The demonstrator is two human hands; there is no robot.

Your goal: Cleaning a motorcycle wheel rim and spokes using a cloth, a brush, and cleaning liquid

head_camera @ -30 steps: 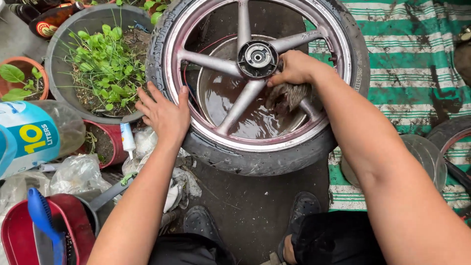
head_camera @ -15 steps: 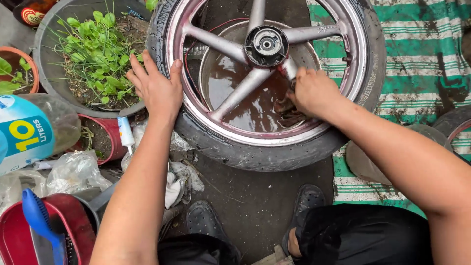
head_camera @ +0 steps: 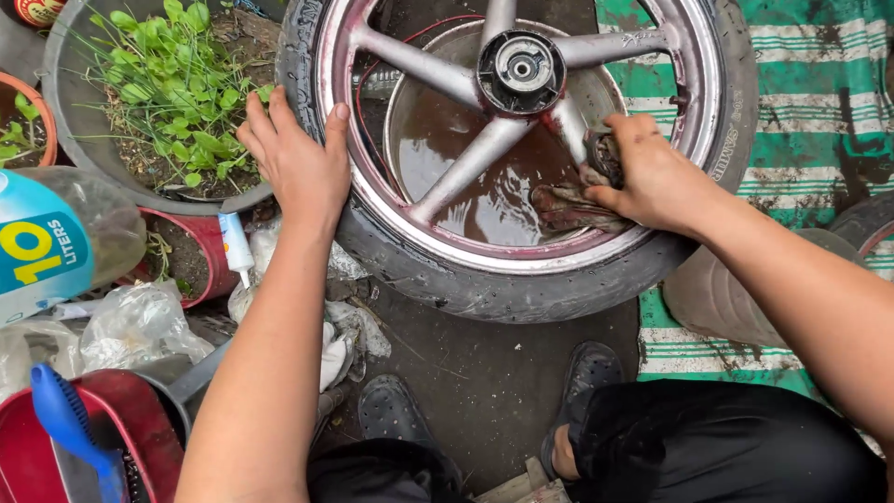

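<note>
Head view: looks down on a motorcycle wheel [head_camera: 484, 279], its top cut off by the frame.
Left hand [head_camera: 293, 163]: flat on the tyre's left side, fingers spread wide, holding nothing.
Right hand [head_camera: 652, 177]: fingers closed around a dirty rag [head_camera: 568, 207], pressed against the rim's lower right.
Basin [head_camera: 484, 186]: brown water, partly hidden behind the spokes.
Plant pot [head_camera: 140, 102]: beside the wheel's left, cropped.

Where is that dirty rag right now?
In the head view, the rag is bunched in the right hand, pressed against the inner rim of the wheel beside a silver spoke, over the basin of brown water.
</note>
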